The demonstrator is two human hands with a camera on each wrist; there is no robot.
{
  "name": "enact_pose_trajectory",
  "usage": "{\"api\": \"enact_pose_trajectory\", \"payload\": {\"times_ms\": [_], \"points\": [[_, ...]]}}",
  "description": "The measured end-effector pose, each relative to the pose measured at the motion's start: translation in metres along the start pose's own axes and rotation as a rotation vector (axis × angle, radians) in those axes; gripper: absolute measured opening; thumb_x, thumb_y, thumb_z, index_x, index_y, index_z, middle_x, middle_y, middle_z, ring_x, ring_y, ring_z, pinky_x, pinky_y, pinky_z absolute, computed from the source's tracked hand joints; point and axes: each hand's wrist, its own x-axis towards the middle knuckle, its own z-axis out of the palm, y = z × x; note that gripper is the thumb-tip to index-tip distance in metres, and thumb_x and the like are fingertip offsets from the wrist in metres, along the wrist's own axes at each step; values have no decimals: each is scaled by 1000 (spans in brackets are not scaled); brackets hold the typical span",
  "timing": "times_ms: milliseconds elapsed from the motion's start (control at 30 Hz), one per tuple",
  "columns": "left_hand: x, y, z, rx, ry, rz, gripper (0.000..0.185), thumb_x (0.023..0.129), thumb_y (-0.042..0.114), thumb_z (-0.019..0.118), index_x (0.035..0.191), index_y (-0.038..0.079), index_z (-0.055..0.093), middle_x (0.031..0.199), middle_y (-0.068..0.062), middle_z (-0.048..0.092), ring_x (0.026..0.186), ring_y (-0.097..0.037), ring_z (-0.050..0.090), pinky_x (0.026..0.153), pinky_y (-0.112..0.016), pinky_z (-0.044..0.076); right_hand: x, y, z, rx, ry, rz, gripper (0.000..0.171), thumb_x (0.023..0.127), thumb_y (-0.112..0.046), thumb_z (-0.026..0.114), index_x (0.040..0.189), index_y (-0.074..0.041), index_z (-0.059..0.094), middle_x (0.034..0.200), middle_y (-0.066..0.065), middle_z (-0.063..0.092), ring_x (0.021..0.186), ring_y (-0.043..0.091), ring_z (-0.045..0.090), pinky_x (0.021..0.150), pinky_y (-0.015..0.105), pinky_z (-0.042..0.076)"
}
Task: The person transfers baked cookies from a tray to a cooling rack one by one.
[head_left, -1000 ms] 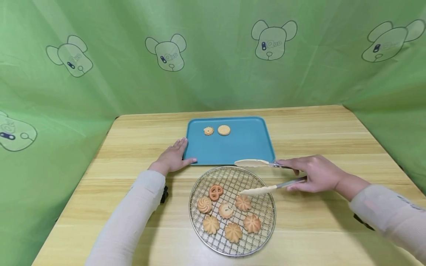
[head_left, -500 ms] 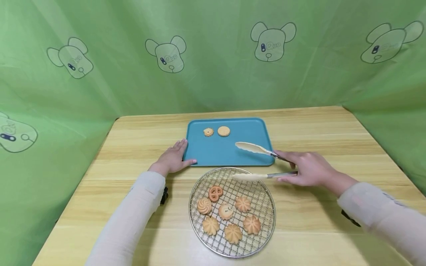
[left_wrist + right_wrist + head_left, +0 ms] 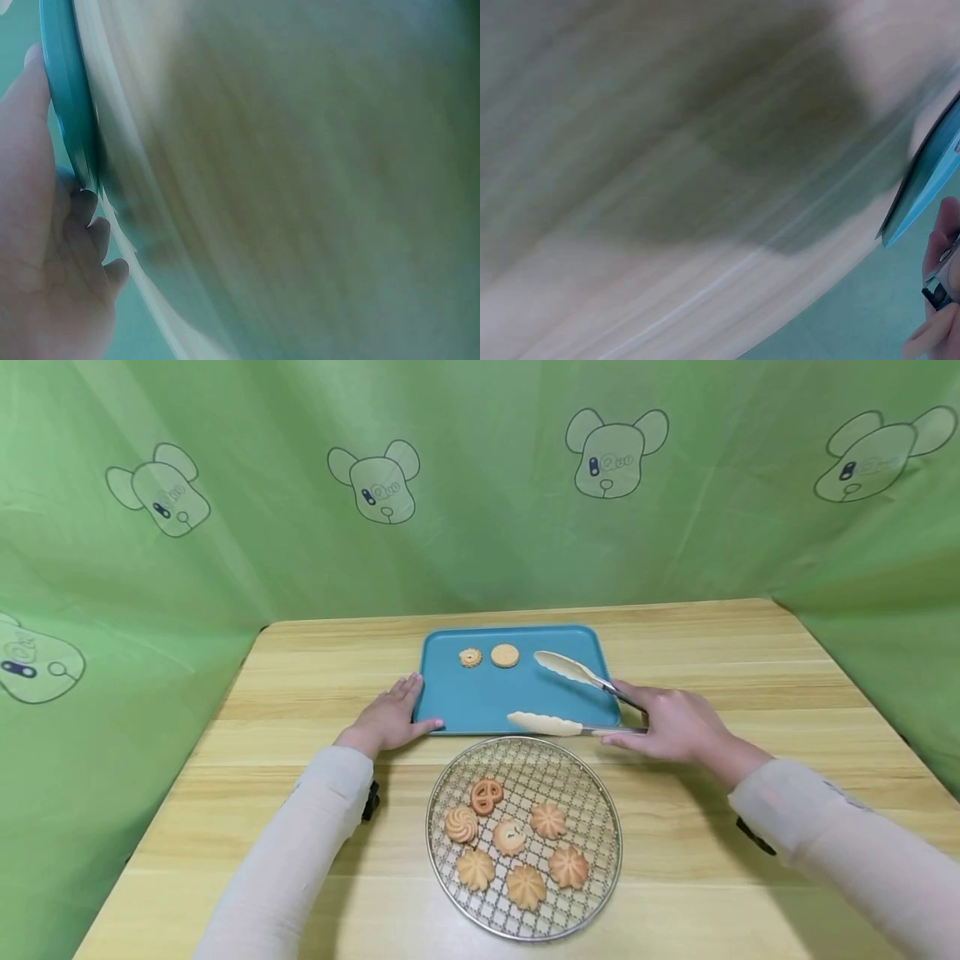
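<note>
My right hand (image 3: 678, 724) grips metal tongs (image 3: 615, 692) with cream scalloped tips. The tong arms stand spread over the right half of a blue tray (image 3: 480, 697), with nothing between the tips. Along the tray's left side rests my left hand (image 3: 386, 714), fingers straight against the edge and thumb over the front left corner. Toward the tray's back lie a small ring-like cookie (image 3: 470, 657) and a round flat biscuit (image 3: 505, 656). The left wrist view shows the thumb at the tray's rim (image 3: 67, 90). In the right wrist view the hand (image 3: 946, 247) is mostly cut off.
A round wire rack (image 3: 525, 756) stands in front of the tray. It bears a pretzel-shaped cookie (image 3: 486, 796), a swirl cookie (image 3: 461, 824) and several flower-shaped cookies (image 3: 526, 887). Green cloth (image 3: 487, 560) with bear-head prints hangs behind the wooden table (image 3: 697, 852).
My right hand has carried the spread tongs from over the rack up and leftward to over the tray. The left hand, the tray and the cookies stay in place.
</note>
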Motion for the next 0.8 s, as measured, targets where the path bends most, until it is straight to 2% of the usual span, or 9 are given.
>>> {"api": "enact_pose_trajectory", "payload": {"times_ms": [200,567,700,800], "points": [[-1,1,-2,-11,0,-2,92,92,64,40,152,4,5,158,-12,5,144,-29,5,115,-44,12,12,-2,2,11,-28,45,98,73,-70,66,142,-4,44,58,-1,42,44,12,39,37,28,32],[-1,2,-3,-8,-5,0,92,92,64,40,152,4,5,158,-11,3,144,-28,4,115,-43,11,32,-5,5,-4,-152,136,107,72,-79,56,146,-4,37,65,5,53,57,19,50,40,30,35],[-1,2,-3,-3,-7,-1,92,92,64,40,152,4,5,158,-12,4,144,-28,5,115,-43,11,38,-7,7,-1,-158,149,107,72,-79,56,146,-3,37,81,12,64,64,22,54,42,30,39],[0,1,-1,1,-3,2,93,92,64,40,152,3,5,158,-12,4,144,-29,5,115,-44,11,43,-9,9,5,-166,162,108,73,-79,55,146,-2,36,95,20,66,70,25,57,45,31,41]]}}
